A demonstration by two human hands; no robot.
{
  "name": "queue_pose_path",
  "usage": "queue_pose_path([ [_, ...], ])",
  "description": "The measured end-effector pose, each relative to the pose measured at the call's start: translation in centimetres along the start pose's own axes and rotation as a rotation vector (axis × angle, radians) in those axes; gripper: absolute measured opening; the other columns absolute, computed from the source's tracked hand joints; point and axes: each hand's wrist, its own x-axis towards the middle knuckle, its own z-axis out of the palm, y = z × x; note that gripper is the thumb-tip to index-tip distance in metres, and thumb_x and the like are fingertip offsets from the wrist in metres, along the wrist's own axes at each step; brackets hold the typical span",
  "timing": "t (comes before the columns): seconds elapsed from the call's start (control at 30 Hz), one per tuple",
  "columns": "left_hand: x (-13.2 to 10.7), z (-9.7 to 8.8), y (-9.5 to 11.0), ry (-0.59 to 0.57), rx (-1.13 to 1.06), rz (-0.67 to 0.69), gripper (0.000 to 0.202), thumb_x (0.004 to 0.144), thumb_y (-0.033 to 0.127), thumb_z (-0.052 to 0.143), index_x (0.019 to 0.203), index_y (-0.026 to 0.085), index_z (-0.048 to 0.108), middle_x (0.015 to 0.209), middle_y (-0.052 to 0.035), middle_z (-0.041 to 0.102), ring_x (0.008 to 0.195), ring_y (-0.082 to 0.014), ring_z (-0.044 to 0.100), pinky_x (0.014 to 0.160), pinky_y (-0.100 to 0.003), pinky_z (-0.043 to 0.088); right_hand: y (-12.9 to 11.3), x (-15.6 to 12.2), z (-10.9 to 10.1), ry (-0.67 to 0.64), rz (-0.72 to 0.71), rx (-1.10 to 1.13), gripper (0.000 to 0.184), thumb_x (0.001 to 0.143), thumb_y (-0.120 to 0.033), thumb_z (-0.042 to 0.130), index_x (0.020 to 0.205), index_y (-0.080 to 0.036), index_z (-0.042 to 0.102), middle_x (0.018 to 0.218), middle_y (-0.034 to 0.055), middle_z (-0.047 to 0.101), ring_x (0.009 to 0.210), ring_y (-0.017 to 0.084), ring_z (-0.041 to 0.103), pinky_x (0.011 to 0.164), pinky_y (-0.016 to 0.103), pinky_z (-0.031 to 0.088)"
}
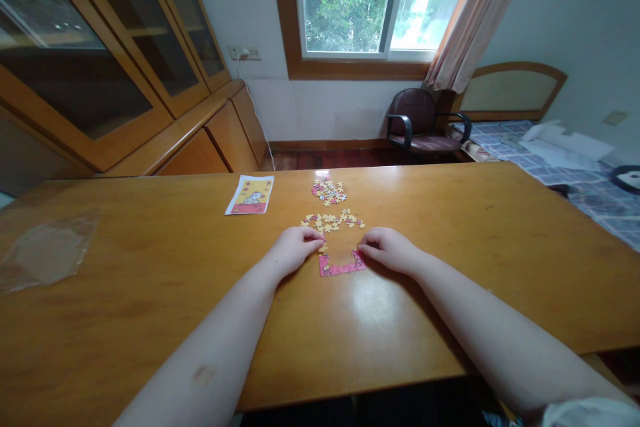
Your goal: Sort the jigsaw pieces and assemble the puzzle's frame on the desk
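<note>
A partly joined jigsaw puzzle [343, 269] lies on the table in front of me, a pink bottom row with short sides rising from both ends. My left hand [300, 245] is closed, thumb and fingers pinched at a yellow puzzle piece [323, 249] on the left side. At the top of the right side, my right hand [386, 248] pinches a puzzle piece [357, 254], mostly covered by the fingertips. Just beyond the hands are loose yellow pieces [330, 221] in a rough band. Farther back sits a pile of mixed pieces [329, 191].
A picture card [250, 195] with a white animal on yellow and pink lies at the back left of the wooden table [165, 240]. A clear plastic bag [47, 250] rests at far left. Beyond the table stand a glass-door cabinet [215, 137], an armchair [420, 121] and a bed [500, 133].
</note>
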Motion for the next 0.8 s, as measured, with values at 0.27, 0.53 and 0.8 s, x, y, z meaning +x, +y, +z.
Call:
queue_pose_path([
  [0.27,-0.33,-0.09,0.65,-0.038,0.032,-0.011,0.025,0.074,0.035,0.060,0.088,0.020,0.074,0.092,-0.0025,0.074,0.090,-0.0221,0.066,0.082,-0.030,0.048,-0.15,-0.08,-0.14,-0.003,0.003,0.000,0.021,0.085,-0.031,0.055,0.081,-0.018,0.071,0.078,0.0044,0.067,0.073,0.015,0.057,0.067,0.025,0.040],
  [0.53,-0.12,0.18,0.14,-0.044,0.054,0.013,0.024,0.075,0.035,0.059,0.088,0.022,0.074,0.092,-0.0016,0.074,0.090,-0.0214,0.066,0.083,-0.030,0.048,-0.04,-0.04,0.01,0.006,0.000,-0.005,0.021,0.085,-0.032,0.056,0.080,-0.018,0.070,0.077,0.0038,0.066,0.071,0.015,0.056,0.066,0.025,0.040],
  [0.8,-0.06,0.17,0.10,-0.047,0.080,0.008,0.024,0.075,0.035,0.059,0.089,0.022,0.074,0.093,-0.0018,0.075,0.090,-0.0214,0.066,0.083,-0.030,0.047,0.03,-0.01,-0.02,0.002,-0.006,0.000,0.022,0.086,-0.033,0.055,0.081,-0.019,0.071,0.079,0.0042,0.067,0.073,0.015,0.057,0.067,0.025,0.041],
])
